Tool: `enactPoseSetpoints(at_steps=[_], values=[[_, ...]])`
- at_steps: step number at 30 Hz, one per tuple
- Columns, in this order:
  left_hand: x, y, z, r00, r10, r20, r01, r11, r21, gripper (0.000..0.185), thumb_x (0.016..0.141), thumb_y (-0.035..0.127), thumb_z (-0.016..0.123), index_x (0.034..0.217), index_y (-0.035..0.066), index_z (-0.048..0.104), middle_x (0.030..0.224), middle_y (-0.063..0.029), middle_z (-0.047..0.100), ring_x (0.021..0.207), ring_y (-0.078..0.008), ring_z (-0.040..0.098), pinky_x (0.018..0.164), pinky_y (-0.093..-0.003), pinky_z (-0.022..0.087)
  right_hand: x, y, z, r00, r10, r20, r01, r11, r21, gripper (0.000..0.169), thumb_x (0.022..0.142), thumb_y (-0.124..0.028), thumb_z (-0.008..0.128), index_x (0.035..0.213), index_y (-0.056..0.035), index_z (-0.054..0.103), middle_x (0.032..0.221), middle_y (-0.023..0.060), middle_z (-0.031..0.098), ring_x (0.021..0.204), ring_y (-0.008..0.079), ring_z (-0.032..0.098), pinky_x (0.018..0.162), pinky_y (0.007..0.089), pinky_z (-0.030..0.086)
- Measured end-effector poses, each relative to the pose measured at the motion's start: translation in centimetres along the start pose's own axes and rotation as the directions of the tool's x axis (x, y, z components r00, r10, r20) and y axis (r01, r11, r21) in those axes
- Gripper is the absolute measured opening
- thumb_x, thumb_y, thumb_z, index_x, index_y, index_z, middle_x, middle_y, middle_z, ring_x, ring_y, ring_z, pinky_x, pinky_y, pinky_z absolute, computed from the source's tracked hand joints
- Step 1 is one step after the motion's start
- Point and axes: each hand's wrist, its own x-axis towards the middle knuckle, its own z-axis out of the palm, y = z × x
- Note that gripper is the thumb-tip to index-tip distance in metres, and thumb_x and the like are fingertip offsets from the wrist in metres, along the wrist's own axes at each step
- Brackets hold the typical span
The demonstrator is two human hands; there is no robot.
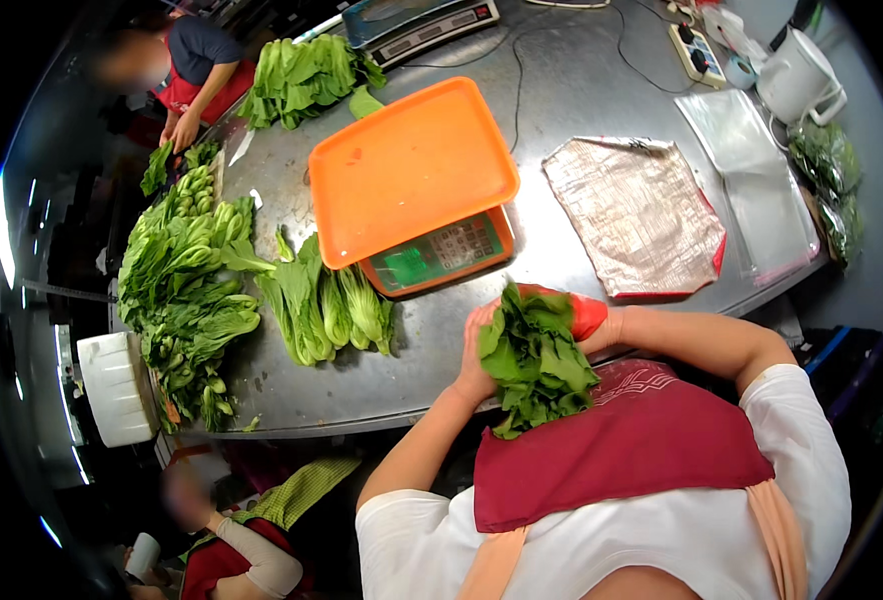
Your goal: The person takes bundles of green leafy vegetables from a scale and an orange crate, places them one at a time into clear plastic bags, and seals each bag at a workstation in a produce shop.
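Observation:
A bunch of dark leafy greens (535,352) is between my hands, its leaves hanging toward my apron. My left hand (477,356) grips its left side. My right hand (599,334) is at its other side, mostly hidden by leaves and a red covering (587,316), which may be a glove or a bag. Left of my hands, several pale-stemmed leafy greens (325,307) lie on the metal table (426,375). Beyond stands an orange digital scale (441,255) with a lit green display, topped by an orange plastic tray (411,169). A creased silvery sheet with red edges (636,214) lies at the right.
A large heap of greens (186,285) lies left, with a white foam box (117,388) by the edge. More greens (302,79) and another scale (434,30) are behind. Clear plastic bags (756,180), a power strip (696,54) and white kettle (798,79) stand right. Two people are nearby.

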Motion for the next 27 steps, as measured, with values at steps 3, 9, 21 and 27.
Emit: enactPoseSetpoints(at_steps=[3, 9, 21, 27], values=[[-0.8, -0.1, 0.4, 0.887, -0.398, 0.233, 0.454, 0.661, -0.597, 0.049, 0.074, 0.023, 0.068, 0.117, 0.003, 0.054, 0.122, -0.0122, 0.052, 0.113, -0.0315, 0.045, 0.099, -0.0438, 0.031, 0.1, -0.2, 1.2, 0.991, 0.04, -0.127, 0.013, 0.918, 0.395, 0.074, 0.079, -0.022, 0.07, 0.138, -0.0024, 0.032, 0.14, 0.0151, 0.038, 0.129, 0.0244, 0.038, 0.106, 0.035, 0.031], [-3.9, 0.8, 1.1, 0.944, -0.306, 0.122, 0.328, 0.843, -0.427, 0.04, 0.081, 0.016, 0.065, 0.118, 0.004, 0.054, 0.116, -0.009, 0.056, 0.103, -0.0206, 0.054, 0.09, -0.0354, 0.042, -3.0, 0.5, 4.8, 0.964, 0.167, -0.205, -0.083, 0.927, 0.366, 0.086, 0.077, -0.018, 0.074, 0.143, -0.0055, 0.022, 0.143, 0.01, 0.034, 0.132, 0.0183, 0.032, 0.108, 0.0321, 0.029], [23.1, 8.5, 1.8, 0.769, 0.095, 0.633, 0.363, 0.749, -0.554, 0.105, 0.069, 0.031, 0.081, 0.143, -0.001, 0.015, 0.136, -0.0196, 0.041, 0.125, -0.0264, 0.04, 0.105, -0.033, 0.032, -5.9, -4.3, -4.1, 0.191, 0.886, -0.423, 0.437, 0.309, 0.845, 0.047, 0.092, -0.042, 0.052, 0.121, -0.006, 0.053, 0.112, 0.0043, 0.06, 0.1, 0.0131, 0.057, 0.083, 0.0294, 0.048], [30.2, 4.9, 10.5, 0.496, 0.13, 0.858, 0.31, 0.897, -0.315, 0.098, 0.068, 0.044, 0.078, 0.142, 0.002, 0.028, 0.137, -0.0199, 0.042, 0.125, -0.0272, 0.042, 0.102, -0.0342, 0.035, -8.7, 1.7, -6.9, 0.142, 0.936, -0.321, 0.386, 0.246, 0.889, 0.055, 0.095, -0.049, 0.042, 0.125, -0.0041, 0.046, 0.116, 0.0093, 0.058, 0.098, 0.0182, 0.06, 0.076, 0.0331, 0.052]])
